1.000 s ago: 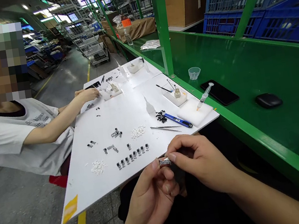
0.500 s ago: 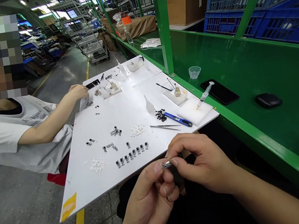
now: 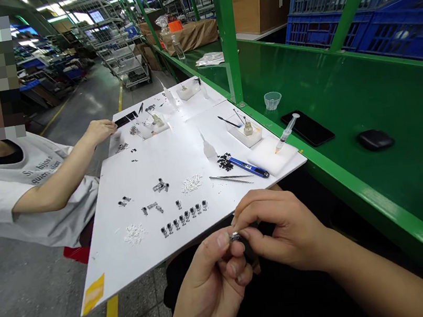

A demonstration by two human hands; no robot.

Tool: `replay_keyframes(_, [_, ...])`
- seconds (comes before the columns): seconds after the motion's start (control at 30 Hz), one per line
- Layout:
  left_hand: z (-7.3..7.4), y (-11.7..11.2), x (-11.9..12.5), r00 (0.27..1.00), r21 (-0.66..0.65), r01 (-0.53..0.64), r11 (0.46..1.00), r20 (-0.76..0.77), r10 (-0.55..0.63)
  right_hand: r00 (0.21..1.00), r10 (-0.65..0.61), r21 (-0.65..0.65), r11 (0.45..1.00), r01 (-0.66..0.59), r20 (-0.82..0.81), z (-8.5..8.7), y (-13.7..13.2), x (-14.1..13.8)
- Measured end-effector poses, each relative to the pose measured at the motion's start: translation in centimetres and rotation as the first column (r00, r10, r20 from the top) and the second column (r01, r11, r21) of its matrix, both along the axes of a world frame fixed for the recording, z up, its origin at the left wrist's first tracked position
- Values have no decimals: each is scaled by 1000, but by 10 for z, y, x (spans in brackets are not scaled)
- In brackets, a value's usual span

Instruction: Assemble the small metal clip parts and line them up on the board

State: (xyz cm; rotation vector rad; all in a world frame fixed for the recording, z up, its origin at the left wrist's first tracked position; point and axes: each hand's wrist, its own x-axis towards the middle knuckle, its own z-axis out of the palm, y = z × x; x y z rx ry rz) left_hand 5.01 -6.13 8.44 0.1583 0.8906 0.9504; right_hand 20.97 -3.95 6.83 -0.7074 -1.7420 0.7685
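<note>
Small silver metal component (image 3: 234,236) is pinched between the fingertips of the left hand (image 3: 208,281) and right hand (image 3: 284,235), brought together just off the near edge of the white rectangular board (image 3: 107,259), its long axis apparently crosswise, neither hand clearly nearer.

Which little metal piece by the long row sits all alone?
The small metal part just above the middle of the row of matching parts: it stands apart, while the others sit side by side.
</note>
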Motion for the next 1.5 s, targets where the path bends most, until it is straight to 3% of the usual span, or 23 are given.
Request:
replay_keyframes(0.17, [-2,2,-1,1000,-16,-8,1000,7,8,999,-34,26,999,34,25,-2,0,0])
replay_keyframes(0.43, [-8,0,-6,999,1,48,999,23,-48,999,-39,-68,997,38,-22,3,-5,1])
replay_keyframes(0.8, [4,-2,-1,999,23,54,998,10,-54,998,-40,-186,982,32,-41,14,-9,3])
replay_keyframes(1.03, [-5,-3,-3,991,44,-16,999,131,11,996,-82,-127,989,79,-17,9,-15,0])
replay_keyframes(1.2, [-3,-6,-1,976,22,-36,999,215,31,980,-194,-115,975,189,-31,5,-17,-9])
replay_keyframes(1.5, [-1,-9,2,966,35,-57,998,256,46,971,-234,-7,972,234,-54,2,-15,-15])
